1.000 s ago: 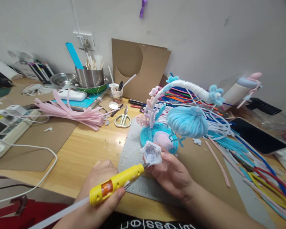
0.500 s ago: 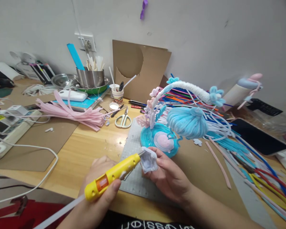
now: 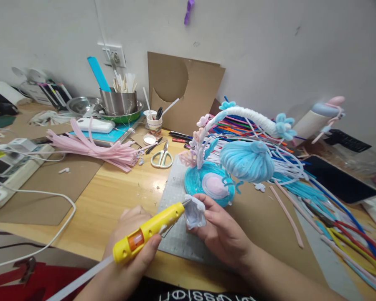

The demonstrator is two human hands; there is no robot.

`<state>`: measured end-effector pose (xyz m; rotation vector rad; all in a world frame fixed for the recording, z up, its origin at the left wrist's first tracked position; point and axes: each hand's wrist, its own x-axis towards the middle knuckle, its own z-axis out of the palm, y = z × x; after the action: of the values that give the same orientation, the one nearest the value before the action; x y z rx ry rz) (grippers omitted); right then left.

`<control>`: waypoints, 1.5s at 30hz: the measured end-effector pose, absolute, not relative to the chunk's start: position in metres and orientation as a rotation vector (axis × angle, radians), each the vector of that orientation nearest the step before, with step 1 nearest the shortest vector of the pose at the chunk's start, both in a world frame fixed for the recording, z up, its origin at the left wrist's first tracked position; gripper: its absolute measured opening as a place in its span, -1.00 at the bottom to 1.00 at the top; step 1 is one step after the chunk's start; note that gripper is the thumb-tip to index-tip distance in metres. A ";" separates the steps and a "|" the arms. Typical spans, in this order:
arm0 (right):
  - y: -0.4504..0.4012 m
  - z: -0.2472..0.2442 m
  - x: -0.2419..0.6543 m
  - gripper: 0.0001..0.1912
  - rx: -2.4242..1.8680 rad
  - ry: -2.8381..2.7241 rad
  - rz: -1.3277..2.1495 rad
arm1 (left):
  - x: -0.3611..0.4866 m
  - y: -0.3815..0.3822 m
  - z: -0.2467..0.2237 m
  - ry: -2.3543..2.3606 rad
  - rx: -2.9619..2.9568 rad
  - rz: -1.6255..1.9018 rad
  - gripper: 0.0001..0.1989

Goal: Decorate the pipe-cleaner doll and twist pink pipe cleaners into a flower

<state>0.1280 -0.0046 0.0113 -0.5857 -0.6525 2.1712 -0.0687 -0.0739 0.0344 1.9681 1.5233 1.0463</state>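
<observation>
Pale cup point(image 3: 195, 214) held at glue gun's point(image 3: 153, 229) tip

The cup is pinched along its right side by the right hand point(image 3: 227, 234) above the grey mat point(image 3: 171, 207), its mouth turned toward the camera; no clear long axis is shown. It is probably light, soft and easily dented, best gripped by its outer wall, clear of the nozzle. The glue gun is grasped by the left hand point(image 3: 138, 263), its long axis aimed up and rightward at the rim. Whether the rim is touched cannot be told. Beyond, a turquoise disc point(image 3: 192, 179) is seen.
</observation>
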 end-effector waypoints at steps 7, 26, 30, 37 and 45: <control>-0.006 0.011 0.128 -0.68 -0.619 -0.678 2.163 | -0.068 -0.074 0.033 1.478 1.940 1.036 -0.68; -0.004 0.008 0.128 -0.69 -0.607 -0.656 2.155 | -0.066 -0.074 0.040 1.418 1.980 0.962 -0.66; -0.005 0.010 0.128 -0.69 -0.608 -0.668 2.159 | -0.065 -0.074 0.040 1.440 1.987 0.965 -0.66; -0.005 0.009 0.129 -0.68 -0.614 -0.682 2.156 | -0.066 -0.072 0.038 1.441 2.033 0.958 -0.71; -0.004 0.009 0.128 -0.69 -0.591 -0.692 2.155 | -0.066 -0.072 0.036 1.407 2.028 0.970 -0.72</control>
<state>0.1282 -0.0035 0.0087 -0.5908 -0.6918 2.1549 -0.0660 -0.0724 0.0357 2.0283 1.4066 0.9702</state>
